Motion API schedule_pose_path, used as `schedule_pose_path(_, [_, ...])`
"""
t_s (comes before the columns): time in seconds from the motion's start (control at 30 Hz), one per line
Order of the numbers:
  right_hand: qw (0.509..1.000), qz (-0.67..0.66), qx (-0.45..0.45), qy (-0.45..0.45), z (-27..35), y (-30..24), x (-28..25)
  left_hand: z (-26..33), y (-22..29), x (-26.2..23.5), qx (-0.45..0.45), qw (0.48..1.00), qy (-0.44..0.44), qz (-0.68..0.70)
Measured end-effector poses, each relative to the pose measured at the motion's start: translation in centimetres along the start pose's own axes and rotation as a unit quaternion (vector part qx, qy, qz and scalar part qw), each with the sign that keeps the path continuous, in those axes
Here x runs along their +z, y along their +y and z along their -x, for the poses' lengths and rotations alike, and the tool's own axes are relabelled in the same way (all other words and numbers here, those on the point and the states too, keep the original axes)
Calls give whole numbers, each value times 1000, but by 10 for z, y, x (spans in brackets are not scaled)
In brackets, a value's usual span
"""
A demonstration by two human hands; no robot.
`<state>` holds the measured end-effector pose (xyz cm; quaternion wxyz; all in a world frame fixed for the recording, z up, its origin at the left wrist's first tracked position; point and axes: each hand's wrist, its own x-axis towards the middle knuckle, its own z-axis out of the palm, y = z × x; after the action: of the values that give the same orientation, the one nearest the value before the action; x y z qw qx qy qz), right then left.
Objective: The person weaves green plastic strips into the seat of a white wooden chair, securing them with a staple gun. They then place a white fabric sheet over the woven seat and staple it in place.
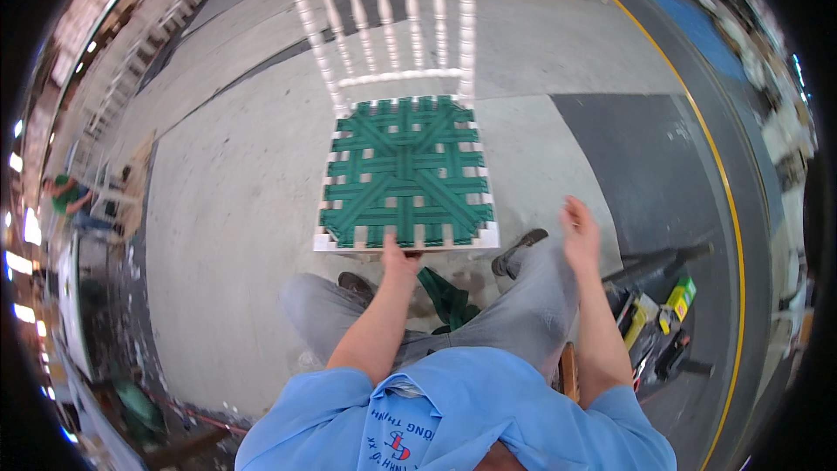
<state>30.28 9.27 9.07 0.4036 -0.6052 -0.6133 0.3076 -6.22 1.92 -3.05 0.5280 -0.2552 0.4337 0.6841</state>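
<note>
Left hand (401,263) grips the chair (405,160), our right hand (581,240) open
Pulling one-handed could tip it toward the gripping fingers (391,240).

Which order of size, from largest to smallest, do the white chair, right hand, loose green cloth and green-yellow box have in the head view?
1. White chair
2. Right hand and loose green cloth: too alike to rank
3. Green-yellow box
</note>
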Motion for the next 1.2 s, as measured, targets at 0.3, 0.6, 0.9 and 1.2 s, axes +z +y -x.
schedule_pose_path(0.3, [936,207,185,-218,-71,19,124,58,-51,18,-131,985,-13,-109])
schedule_pose_path(0.6, [882,372,-160,-241,-46,-63,173,91,-26,10,-216,950,-10,-227])
schedule_pose_path(0.9, [788,491,-245,-280,3,-73,263,230,121,-100,4,939,-181,-293])
schedule_pose_path(1.2, [763,502,-304,-272,6,-57,273,312,213,-425,299,790,514,-151])
